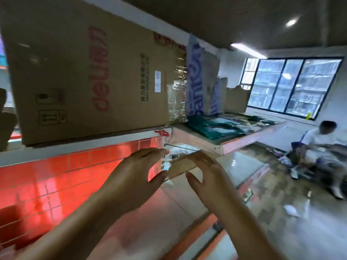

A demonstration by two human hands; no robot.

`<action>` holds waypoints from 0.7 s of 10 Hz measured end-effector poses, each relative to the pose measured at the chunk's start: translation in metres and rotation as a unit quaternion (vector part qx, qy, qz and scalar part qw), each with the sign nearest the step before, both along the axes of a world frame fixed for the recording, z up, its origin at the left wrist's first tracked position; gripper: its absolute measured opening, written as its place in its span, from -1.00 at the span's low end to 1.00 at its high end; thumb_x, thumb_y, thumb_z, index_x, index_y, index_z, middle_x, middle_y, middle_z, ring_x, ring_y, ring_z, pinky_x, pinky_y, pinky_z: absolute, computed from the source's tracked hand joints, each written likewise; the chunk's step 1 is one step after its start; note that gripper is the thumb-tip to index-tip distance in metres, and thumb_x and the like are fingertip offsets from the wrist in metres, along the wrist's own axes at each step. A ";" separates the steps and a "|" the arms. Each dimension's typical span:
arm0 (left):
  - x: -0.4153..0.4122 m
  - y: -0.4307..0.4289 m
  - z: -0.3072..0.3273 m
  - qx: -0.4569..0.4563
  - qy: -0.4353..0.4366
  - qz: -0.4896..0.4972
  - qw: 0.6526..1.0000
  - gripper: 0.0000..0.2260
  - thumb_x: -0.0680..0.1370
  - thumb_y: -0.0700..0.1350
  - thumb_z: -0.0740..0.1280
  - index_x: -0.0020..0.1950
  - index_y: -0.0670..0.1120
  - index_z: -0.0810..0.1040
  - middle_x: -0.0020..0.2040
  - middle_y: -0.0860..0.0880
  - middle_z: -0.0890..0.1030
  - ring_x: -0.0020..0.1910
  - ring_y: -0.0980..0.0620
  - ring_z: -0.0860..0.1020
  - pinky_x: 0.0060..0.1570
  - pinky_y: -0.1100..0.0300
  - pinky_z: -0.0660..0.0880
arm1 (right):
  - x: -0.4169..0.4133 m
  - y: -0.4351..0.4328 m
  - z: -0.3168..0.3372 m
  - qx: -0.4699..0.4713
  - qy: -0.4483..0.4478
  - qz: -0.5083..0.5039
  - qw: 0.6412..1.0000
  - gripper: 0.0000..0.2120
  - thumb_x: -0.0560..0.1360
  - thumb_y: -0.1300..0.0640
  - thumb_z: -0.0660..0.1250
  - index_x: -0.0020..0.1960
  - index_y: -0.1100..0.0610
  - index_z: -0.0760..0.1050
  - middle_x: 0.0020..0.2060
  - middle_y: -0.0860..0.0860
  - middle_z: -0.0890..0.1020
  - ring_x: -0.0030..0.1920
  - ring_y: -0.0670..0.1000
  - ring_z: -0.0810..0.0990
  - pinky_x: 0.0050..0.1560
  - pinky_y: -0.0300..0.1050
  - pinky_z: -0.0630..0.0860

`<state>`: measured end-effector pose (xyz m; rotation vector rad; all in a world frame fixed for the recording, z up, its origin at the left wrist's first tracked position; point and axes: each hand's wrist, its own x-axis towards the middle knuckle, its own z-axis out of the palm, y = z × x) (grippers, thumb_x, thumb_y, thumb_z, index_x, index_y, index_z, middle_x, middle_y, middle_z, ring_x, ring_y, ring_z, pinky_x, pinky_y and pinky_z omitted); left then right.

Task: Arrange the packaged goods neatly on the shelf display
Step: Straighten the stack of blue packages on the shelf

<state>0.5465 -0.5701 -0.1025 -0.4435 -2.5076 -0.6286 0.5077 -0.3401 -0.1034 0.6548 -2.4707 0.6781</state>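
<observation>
A small flat brown cardboard box (181, 167) is held at chest height in front of the shelf's slotted upright (164, 156). My left hand (139, 171) grips its left end, fingers above and thumb below. My right hand (205, 177) grips its right part the same way, fingers over the top. Teal packaged goods (216, 126) lie flat on the upper shelf (244, 140) beyond. The picture is blurred by motion.
A large cardboard box with red print (84, 72) stands on the top shelf at left, with blue-white packs (195, 81) and torn cartons beside it. A red back panel (47, 175) lies behind my arms. A person sits on the floor at right (319, 143) among scattered items.
</observation>
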 end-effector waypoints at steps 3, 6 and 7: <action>-0.059 0.203 0.065 -0.035 0.076 -0.062 0.995 -0.49 0.57 0.22 0.23 0.51 0.15 0.40 0.47 0.18 0.44 0.42 0.18 0.38 0.37 0.34 0.23 | -0.024 0.207 0.047 0.009 0.031 -0.134 0.990 -0.52 0.52 -0.02 0.39 0.43 -0.01 0.47 0.43 -0.05 0.46 0.43 -0.05 0.41 0.42 -0.18 0.30; -0.128 0.360 0.101 -0.075 0.050 -0.050 0.995 -0.53 0.60 0.17 0.30 0.51 0.23 0.35 0.39 0.16 0.53 0.22 0.08 0.57 0.09 0.25 0.49 | -0.035 0.377 0.093 0.020 0.038 -0.175 0.984 -0.57 0.55 0.03 0.38 0.41 -0.02 0.48 0.30 -0.22 0.48 0.32 -0.11 0.45 0.17 -0.35 0.24; -0.146 0.399 0.104 -0.070 0.037 -0.065 0.995 -0.56 0.60 0.14 0.32 0.48 0.20 0.40 0.31 0.12 0.59 0.11 0.05 0.60 0.03 0.16 0.55 | -0.041 0.419 0.098 0.027 0.038 -0.192 0.980 -0.55 0.55 0.01 0.37 0.42 -0.01 0.47 0.34 -0.14 0.50 0.31 -0.04 0.47 0.19 -0.23 0.34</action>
